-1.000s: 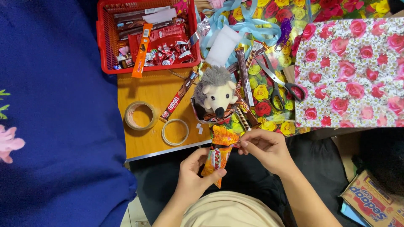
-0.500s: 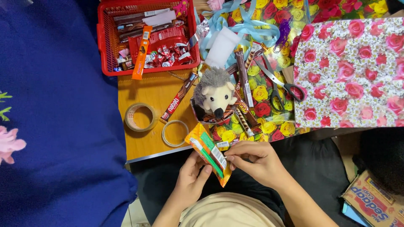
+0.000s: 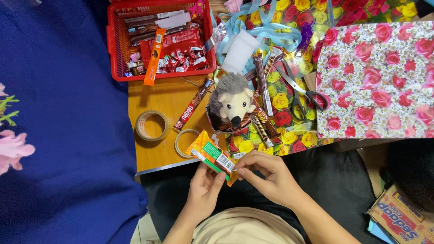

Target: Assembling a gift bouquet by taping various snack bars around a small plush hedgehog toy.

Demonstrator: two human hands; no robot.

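Both of my hands hold an orange and green snack packet (image 3: 210, 155) just over the near edge of the wooden table (image 3: 168, 98). My left hand (image 3: 204, 190) grips the packet from below. My right hand (image 3: 267, 177) pinches its lower right end with fingertips. A plush hedgehog (image 3: 232, 103) sits just beyond the packet, ringed by upright chocolate bars (image 3: 262, 84) on yellow and red rose wrapping paper (image 3: 286, 100).
A red basket (image 3: 115, 53) of sweets stands at the back left. Two tape rolls (image 3: 152, 126) and a loose chocolate bar (image 3: 193, 105) lie on the wood. Scissors (image 3: 300, 93), blue ribbon (image 3: 266, 32) and pink floral paper (image 3: 377, 81) lie to the right. Blue cloth (image 3: 63, 117) covers the left.
The packet has turned from hanging end-down to lying flat and slanted, its printed back facing up. My right hand slid from its top to its lower right end.
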